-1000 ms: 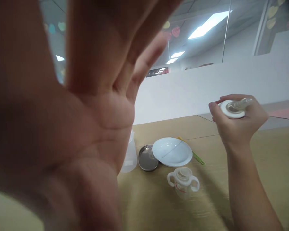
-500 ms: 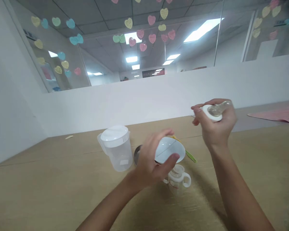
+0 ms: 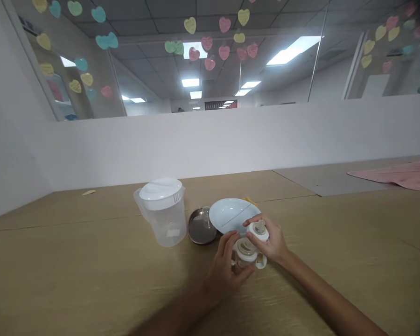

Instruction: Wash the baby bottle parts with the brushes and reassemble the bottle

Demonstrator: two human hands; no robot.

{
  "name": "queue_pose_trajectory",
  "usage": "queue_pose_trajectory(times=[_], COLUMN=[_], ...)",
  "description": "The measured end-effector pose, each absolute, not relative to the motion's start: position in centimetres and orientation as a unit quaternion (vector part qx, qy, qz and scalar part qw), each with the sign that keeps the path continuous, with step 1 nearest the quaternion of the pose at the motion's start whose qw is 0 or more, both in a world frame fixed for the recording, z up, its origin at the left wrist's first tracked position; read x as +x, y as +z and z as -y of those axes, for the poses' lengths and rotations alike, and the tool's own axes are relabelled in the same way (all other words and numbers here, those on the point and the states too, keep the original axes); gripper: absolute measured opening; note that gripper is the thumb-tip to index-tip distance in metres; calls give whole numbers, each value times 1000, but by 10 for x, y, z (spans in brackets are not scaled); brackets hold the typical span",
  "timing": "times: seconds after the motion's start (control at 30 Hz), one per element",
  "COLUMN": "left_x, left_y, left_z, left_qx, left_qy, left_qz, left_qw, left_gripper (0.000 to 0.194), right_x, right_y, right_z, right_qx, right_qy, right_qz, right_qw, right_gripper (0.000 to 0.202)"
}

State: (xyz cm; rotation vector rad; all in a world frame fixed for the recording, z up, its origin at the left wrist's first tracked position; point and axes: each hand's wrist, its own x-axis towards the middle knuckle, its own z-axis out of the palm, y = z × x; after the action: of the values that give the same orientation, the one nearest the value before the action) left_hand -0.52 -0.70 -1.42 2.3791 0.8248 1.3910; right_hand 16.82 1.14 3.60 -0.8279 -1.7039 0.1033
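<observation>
A clear baby bottle [image 3: 244, 262] with white side handles stands upright on the table, its mouth uncovered. My left hand [image 3: 224, 267] is wrapped round its left side, fingers at the rim and thumb low on the front. Just above and to the right of the mouth, my right hand [image 3: 273, 239] holds a white bottle cap ring with a clear nipple [image 3: 259, 229], nipple upward. Behind both hands lies a pale blue-white bowl [image 3: 231, 212], its near edge partly covered by my fingers.
A translucent pitcher [image 3: 168, 224] with a white lid stands at the left. Between it and the bowl is a round metal dish [image 3: 200, 228] with a small clear piece at its edge. A yellow utensil [image 3: 249, 200] shows behind the bowl; a pink cloth [image 3: 399, 175] lies far right.
My right hand has come down and left with the nipple cap, from the raised position to beside the bottle's mouth. My left hand has gone from hovering open to gripping the bottle.
</observation>
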Motion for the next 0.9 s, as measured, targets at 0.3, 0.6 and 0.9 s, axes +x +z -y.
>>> queue_pose_trajectory(times=[0.3, 0.6, 0.9], left_x=[-3, -4, -6], left_y=[-11, -7, -5], left_z=[10, 9, 10], left_qx=[803, 802, 800], left_qy=[505, 513, 501], left_qz=[-287, -279, -295], left_qw=[134, 124, 151], left_gripper=[71, 66, 62], right_x=[158, 151, 152], right_y=[13, 24, 13], right_z=[-5, -2, -9], right_qx=[-342, -322, -355], right_qy=[1, -7, 76], right_qz=[769, 778, 759], right_qw=[540, 539, 540], right_gripper=[25, 24, 40])
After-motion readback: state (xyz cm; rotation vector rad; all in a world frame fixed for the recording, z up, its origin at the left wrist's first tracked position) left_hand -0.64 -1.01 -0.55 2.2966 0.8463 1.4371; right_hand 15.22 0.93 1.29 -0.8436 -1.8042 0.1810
